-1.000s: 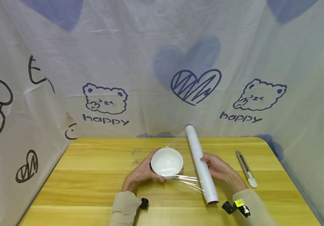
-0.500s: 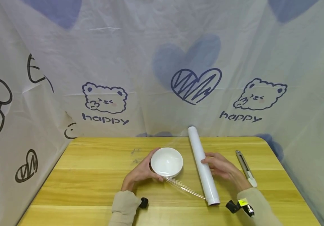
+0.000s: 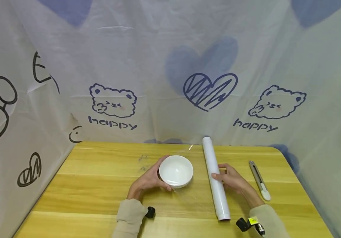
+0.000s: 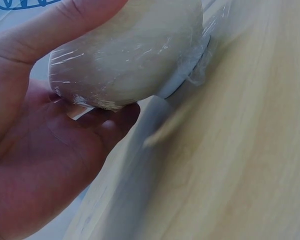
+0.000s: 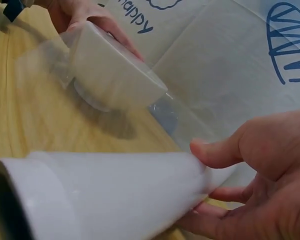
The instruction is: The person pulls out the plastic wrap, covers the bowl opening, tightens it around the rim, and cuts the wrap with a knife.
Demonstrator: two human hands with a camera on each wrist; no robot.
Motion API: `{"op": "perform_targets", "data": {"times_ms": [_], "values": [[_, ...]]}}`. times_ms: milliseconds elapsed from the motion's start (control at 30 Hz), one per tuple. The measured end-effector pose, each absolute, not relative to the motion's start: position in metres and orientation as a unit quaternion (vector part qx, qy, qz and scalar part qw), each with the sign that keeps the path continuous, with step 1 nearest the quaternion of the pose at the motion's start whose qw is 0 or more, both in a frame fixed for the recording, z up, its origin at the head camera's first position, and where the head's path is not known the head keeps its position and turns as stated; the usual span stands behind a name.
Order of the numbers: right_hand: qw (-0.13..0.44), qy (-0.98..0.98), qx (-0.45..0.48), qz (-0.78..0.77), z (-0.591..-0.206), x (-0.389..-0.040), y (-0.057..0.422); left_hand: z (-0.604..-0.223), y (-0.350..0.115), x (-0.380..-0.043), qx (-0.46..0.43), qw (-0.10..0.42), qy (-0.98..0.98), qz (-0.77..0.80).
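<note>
My left hand (image 3: 149, 181) grips a white bowl (image 3: 176, 171) from its left side, thumb at the near side. In the left wrist view, wrinkled cling film (image 4: 202, 65) covers the outside of the bowl. A clear sheet of this film runs from the bowl towards a long white roll of cling film (image 3: 210, 158) on its right. My right hand (image 3: 233, 181) holds the roll near its middle, with the thumb on top and the fingers at the far side. The right wrist view shows the roll's hollow end (image 5: 7, 205) and the bowl tilted.
A grey utility knife (image 3: 259, 180) lies on the wooden table (image 3: 93, 185), right of my right hand. Behind the table hangs a printed cloth (image 3: 158, 125), close to the roll's far end.
The roll has shifted slightly to the right, and my right hand has changed its hold on it. The film's shiny, bunched strands near the bowl now look flatter. My left hand keeps its hold.
</note>
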State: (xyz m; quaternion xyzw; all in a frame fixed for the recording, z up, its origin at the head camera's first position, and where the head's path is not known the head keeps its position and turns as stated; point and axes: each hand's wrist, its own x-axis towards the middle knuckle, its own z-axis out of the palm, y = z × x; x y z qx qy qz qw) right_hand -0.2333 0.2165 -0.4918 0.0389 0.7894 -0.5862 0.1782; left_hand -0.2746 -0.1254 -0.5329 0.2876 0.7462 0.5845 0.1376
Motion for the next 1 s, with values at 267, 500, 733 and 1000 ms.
{"op": "perform_targets", "data": {"times_ms": [267, 500, 733, 1000], "values": [[0.132, 0.845, 0.057, -0.514, -0.494, -0.232, 0.212, -0.535, -0.124, -0.275, 0.286, 0.142, 0.74, 0.592], [0.113, 0.855, 0.058, -0.502, -0.498, -0.23, 0.211, -0.535, -0.121, -0.274, 0.279, 0.144, 0.741, 0.594], [0.117, 0.852, 0.055, -0.507, -0.503, -0.229, 0.212, -0.529, -0.12, -0.272, 0.277, 0.151, 0.732, 0.603], [0.124, 0.849, 0.043, -0.512, -0.507, -0.23, 0.213, -0.535, -0.124, -0.276, 0.28, 0.148, 0.737, 0.598]]}}
